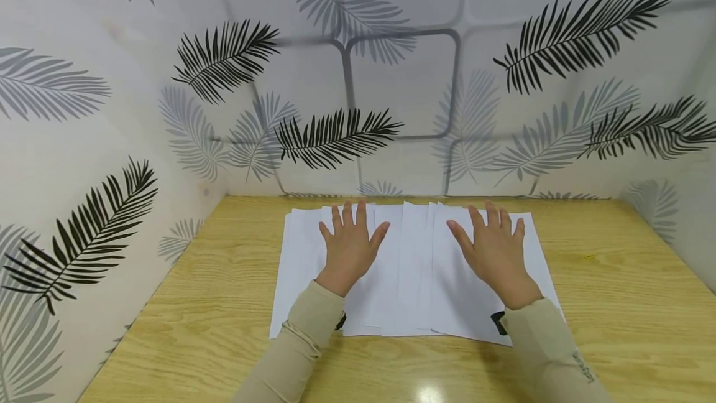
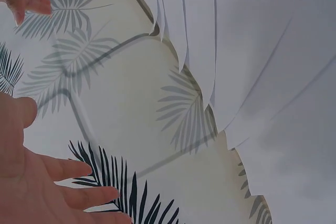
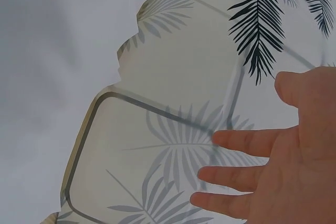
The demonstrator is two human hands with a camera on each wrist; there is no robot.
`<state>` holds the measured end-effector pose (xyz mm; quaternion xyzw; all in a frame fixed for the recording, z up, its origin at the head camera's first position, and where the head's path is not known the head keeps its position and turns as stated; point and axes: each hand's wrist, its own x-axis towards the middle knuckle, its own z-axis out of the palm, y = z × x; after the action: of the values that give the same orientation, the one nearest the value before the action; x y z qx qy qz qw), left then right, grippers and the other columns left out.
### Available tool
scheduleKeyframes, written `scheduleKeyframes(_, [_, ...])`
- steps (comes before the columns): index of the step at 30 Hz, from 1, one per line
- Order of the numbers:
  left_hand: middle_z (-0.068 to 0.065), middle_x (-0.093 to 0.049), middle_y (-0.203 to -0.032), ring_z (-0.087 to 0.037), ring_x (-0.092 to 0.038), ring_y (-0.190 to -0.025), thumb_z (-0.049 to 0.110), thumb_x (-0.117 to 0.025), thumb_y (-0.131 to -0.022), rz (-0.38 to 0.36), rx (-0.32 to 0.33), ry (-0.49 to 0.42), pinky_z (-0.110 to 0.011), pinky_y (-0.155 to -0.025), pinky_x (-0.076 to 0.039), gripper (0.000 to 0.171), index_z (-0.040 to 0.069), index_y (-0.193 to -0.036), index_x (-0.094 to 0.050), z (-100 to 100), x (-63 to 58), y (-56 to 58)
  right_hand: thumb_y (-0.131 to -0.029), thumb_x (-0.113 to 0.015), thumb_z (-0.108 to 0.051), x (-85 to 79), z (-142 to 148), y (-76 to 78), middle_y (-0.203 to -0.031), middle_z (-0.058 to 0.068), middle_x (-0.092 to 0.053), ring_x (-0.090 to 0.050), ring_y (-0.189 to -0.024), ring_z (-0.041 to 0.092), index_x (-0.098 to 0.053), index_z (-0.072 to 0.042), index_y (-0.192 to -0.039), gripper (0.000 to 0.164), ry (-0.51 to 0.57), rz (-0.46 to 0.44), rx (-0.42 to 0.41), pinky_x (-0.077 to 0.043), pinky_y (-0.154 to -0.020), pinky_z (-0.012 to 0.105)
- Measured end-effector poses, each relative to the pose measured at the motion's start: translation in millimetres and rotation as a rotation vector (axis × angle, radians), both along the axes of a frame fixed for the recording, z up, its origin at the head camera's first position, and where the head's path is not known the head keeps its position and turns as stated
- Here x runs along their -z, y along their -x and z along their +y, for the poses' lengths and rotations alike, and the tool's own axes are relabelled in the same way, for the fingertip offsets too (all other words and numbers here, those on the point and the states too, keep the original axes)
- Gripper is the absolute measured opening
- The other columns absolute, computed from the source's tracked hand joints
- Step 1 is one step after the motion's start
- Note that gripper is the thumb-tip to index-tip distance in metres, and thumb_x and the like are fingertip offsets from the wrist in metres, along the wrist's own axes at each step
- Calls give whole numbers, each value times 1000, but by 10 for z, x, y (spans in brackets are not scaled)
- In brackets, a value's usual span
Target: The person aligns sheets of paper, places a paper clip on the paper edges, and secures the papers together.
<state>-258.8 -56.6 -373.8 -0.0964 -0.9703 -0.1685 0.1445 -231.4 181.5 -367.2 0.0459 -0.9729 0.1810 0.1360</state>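
Several white sheets of paper lie fanned out side by side on the wooden table, each overlapping its neighbour. My left hand is held over the left part of the sheets, fingers spread and nothing in it. Over the right part hovers my right hand, its fingers also straight and spread. In the left wrist view the overlapping paper edges show apart from the left hand. The right wrist view has the right hand with a gap between it and the paper.
The wooden table extends to both sides of the paper and in front of it. Behind it stands a wall with a leaf pattern, and another patterned wall runs along the left side.
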Motion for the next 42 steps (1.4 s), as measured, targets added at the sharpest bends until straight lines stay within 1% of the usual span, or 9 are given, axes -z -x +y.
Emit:
scheduleKeyframes(5, [-27, -34, -147, -49, -22, -138, 53, -38, -100, 5, -30, -23, -71, -103, -19, 69, 1, -147, -35, -23, -17, 6, -102, -31, -52, -10, 17, -10, -143, 38, -28, -20, -132, 55, -39, 8, -140, 71, 7, 19, 16, -8, -103, 72])
scheduleKeyframes(13, [-27, -40, -142, -49, -28, -135, 52, -39, -101, 33, -69, -38, -70, -101, -23, 69, -1, -144, -38, -83, -9, 31, -104, -30, -47, -11, 62, 0, -138, 39, -35, -26, -129, 55, -43, 11, -136, 68, 10, 38, 61, -13, -102, 72])
scheduleKeyframes(20, [-27, -43, -138, -47, -32, -132, 50, -40, -101, 36, -108, -69, -69, -100, -25, 67, -3, -142, -40, -151, -6, 54, -104, -31, -45, -10, 121, 8, -136, 39, -37, -30, -126, 56, -47, 14, -131, 67, 28, 48, 79, -16, -101, 71])
scheduleKeyframes(26, [-28, -46, -132, -46, -38, -126, 47, -41, -101, 58, -130, -87, -67, -98, -29, 63, -6, -137, -44, -220, -3, 60, -105, -29, -45, 4, 178, 26, -133, 38, -41, -34, -123, 56, -48, 15, -129, 67, 24, 46, 96, -21, -99, 70])
scheduleKeyframes(29, [-29, -47, -131, -46, -40, -124, 45, -42, -102, 53, -145, -102, -66, -97, -31, 62, -7, -134, -45, -260, -5, 62, -105, -30, -43, 10, 214, 32, -131, 39, -43, -36, -121, 57, -49, 16, -128, 67, 23, 46, 102, -23, -98, 69])
scheduleKeyframes(36, [-29, -46, -133, -47, -40, -123, 45, -39, -103, 9, -184, -135, -64, -97, -31, 63, -8, -136, -43, -369, 2, 103, -105, -33, -39, 16, 304, 55, -126, 39, -46, -41, -114, 58, -51, 17, -125, 62, 25, 26, 130, -32, -91, 68])
scheduleKeyframes(39, [-29, -48, -130, -48, -42, -121, 44, -39, -103, 9, -200, -141, -63, -95, -33, 62, -8, -136, -43, -418, 7, 114, -105, -36, -37, 16, 336, 62, -124, 40, -47, -44, -110, 58, -52, 18, -123, 60, 25, 9, 145, -35, -87, 67])
scheduleKeyframes(42, [-30, -49, -128, -48, -44, -119, 43, -39, -103, 11, -215, -147, -62, -93, -35, 61, -8, -135, -44, -461, 14, 129, -104, -37, -35, 21, 364, 70, -123, 41, -47, -44, -109, 58, -52, 18, -123, 59, 41, -15, 160, -35, -86, 67])
